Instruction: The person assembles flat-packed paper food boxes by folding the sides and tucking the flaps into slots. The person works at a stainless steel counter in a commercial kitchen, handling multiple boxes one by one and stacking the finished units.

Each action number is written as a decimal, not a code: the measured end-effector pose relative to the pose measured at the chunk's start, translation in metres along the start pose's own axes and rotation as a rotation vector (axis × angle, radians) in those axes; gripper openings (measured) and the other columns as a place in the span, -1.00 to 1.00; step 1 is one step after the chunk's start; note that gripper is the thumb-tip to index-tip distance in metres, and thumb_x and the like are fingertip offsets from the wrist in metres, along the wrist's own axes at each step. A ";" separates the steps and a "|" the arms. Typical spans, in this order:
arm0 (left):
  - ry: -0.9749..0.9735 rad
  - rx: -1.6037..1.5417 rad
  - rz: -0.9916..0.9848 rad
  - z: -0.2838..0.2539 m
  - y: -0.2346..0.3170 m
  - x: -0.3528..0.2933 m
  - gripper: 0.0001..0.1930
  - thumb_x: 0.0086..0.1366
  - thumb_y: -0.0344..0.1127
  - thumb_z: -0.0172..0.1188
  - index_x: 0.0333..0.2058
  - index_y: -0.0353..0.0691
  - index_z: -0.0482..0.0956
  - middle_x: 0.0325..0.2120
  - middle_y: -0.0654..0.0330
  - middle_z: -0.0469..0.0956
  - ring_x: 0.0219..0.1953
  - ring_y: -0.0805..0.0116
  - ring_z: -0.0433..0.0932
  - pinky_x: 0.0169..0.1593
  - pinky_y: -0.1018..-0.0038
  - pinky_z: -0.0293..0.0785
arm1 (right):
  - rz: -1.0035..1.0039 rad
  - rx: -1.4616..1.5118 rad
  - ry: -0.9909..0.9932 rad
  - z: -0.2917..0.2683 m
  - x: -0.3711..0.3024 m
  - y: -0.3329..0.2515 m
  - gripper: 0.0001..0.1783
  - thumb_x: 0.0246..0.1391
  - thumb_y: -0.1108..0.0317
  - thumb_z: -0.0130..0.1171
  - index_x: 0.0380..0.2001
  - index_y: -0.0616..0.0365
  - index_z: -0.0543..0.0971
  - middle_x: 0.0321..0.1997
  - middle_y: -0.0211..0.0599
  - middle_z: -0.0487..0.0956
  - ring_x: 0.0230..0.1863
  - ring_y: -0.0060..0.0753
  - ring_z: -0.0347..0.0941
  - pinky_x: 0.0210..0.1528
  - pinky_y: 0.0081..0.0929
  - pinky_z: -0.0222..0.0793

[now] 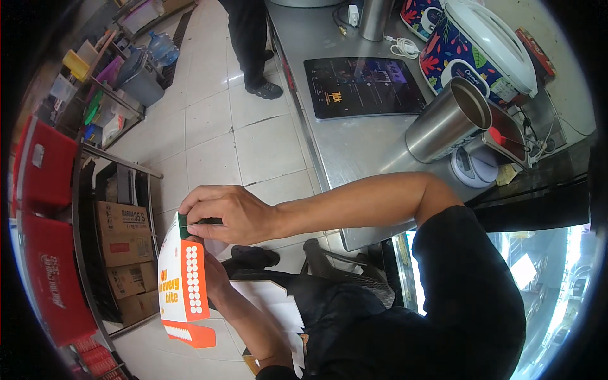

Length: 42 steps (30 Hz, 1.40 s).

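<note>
A white and orange cardboard food box [175,274], part folded, is held up left of my lap, with an orange flap hanging from its near end. My right hand [235,214] pinches the dark green edge at the box's far end with bent fingers. Behind the box, my left hand [215,271] grips it from its right side. Its fingers are mostly hidden by the box and my right hand. Flat white cardboard pieces [273,308] lie by my left forearm, over my dark trousers.
A steel counter [364,142] at right holds a black glass plate [365,87], a steel canister [446,120], a round scale [474,168] and a patterned cooker [478,50]. Red crates [54,275] and cardboard cartons [123,234] fill the left shelving. Another person's legs [248,41] stand ahead.
</note>
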<state>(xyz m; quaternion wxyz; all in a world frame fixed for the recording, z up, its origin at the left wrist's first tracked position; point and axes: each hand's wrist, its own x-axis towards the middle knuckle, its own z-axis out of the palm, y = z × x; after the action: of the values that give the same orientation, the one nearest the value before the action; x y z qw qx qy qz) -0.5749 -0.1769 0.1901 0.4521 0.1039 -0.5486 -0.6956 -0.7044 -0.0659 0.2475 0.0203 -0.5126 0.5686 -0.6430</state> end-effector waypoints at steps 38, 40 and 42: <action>-0.026 0.110 0.029 0.013 0.013 0.008 -0.57 0.36 -0.26 0.13 0.11 -0.36 0.31 0.03 0.08 0.44 0.04 0.30 0.48 0.10 0.38 0.44 | -0.150 -0.093 0.001 0.011 -0.006 0.000 -0.85 -0.02 0.50 0.25 -0.31 0.22 0.65 0.02 -0.11 0.49 -0.02 -0.16 0.50 -0.03 -0.35 0.46; 0.013 0.130 0.001 0.008 0.016 0.011 -0.57 0.36 -0.28 0.13 0.11 -0.36 0.30 0.03 0.07 0.44 0.03 0.32 0.48 0.06 0.39 0.47 | -0.021 0.003 -0.151 0.006 -0.006 0.002 -0.79 -0.02 0.48 0.26 -0.24 0.18 0.64 0.05 -0.11 0.47 0.04 -0.14 0.46 0.00 -0.36 0.44; 0.091 0.127 -0.061 0.000 0.016 0.017 -0.56 0.36 -0.29 0.13 0.13 -0.35 0.29 0.04 0.08 0.43 0.03 0.35 0.48 0.06 0.38 0.47 | 0.090 -0.015 -0.133 0.001 -0.006 0.006 -0.71 0.01 0.44 0.26 -0.14 0.18 0.60 0.08 -0.09 0.45 0.09 -0.14 0.43 0.05 -0.37 0.42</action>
<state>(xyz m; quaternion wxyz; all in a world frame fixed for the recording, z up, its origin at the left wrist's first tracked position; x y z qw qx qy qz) -0.5760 -0.1897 0.2098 0.4475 0.1807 -0.5671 -0.6674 -0.7045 -0.0649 0.2396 0.0829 -0.5283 0.5934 -0.6016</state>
